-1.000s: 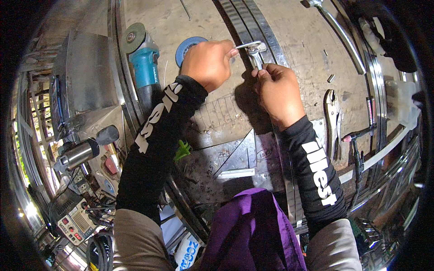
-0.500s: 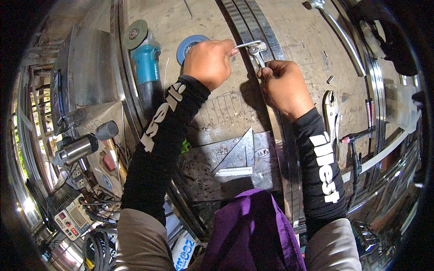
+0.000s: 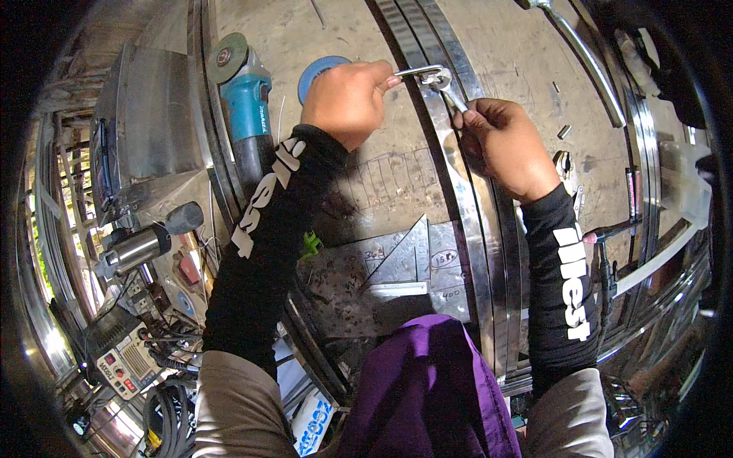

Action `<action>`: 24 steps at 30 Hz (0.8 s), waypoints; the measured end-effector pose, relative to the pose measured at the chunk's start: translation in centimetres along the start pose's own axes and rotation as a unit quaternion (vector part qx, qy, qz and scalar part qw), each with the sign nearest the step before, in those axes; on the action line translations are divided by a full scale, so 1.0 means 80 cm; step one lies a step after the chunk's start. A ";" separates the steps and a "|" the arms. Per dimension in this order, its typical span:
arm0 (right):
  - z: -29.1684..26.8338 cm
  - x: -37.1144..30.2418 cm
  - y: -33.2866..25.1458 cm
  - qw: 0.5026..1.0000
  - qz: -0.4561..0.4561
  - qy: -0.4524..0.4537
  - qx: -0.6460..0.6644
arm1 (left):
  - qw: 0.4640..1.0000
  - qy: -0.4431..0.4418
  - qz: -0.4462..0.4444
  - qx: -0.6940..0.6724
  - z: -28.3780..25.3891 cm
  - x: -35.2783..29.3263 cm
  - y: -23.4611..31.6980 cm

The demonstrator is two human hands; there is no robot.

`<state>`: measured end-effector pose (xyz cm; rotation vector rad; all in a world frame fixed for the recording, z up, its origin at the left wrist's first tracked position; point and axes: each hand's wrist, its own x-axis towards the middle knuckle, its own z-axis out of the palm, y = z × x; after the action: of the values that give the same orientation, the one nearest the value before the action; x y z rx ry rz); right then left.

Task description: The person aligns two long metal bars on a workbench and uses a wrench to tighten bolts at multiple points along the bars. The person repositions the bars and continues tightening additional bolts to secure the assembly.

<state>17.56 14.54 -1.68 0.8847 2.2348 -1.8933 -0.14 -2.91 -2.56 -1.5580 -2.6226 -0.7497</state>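
Observation:
In the closed fingers of my left hand [image 3: 347,103] is a thin bent metal rod [image 3: 412,72], its far end reaching right to a wrench head. My right hand [image 3: 508,149] grips the handle of that small silver wrench [image 3: 437,79], whose jaws sit at the rod's bend. Both are over the shiny steel tubes [image 3: 447,145] running lengthwise along the worktable. Whether the jaws clamp the rod tightly I cannot tell. Partly behind my left hand lies a blue disc [image 3: 313,76].
A teal angle grinder [image 3: 248,114] lies left of my left hand. Marked sheet metal [image 3: 343,298] is nearer me. A long-handled tool [image 3: 584,61] and locking pliers [image 3: 563,164], partly hidden, lie to the right. A welding machine [image 3: 126,362] stands at lower left.
My right hand has moved to the right, swinging the wrench handle outward. The left hand stays nearly in place with the rod. My right forearm now covers more of the locking pliers.

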 end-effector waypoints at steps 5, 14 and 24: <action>0.001 -0.064 0.026 0.995 -0.057 0.062 -0.061 | 0.998 -0.051 -0.031 0.012 -0.010 0.004 0.004; -0.016 -0.134 0.058 0.946 -0.188 0.219 -0.145 | 0.986 -0.102 -0.129 -0.032 -0.021 0.005 0.024; -0.037 -0.132 0.073 0.949 -0.198 0.147 -0.197 | 0.991 0.050 -0.119 -0.018 0.010 -0.012 0.037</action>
<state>29.96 13.73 -1.68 0.7305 3.0200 -1.4050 3.03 -2.23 -2.33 -1.1919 -2.7633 -0.8676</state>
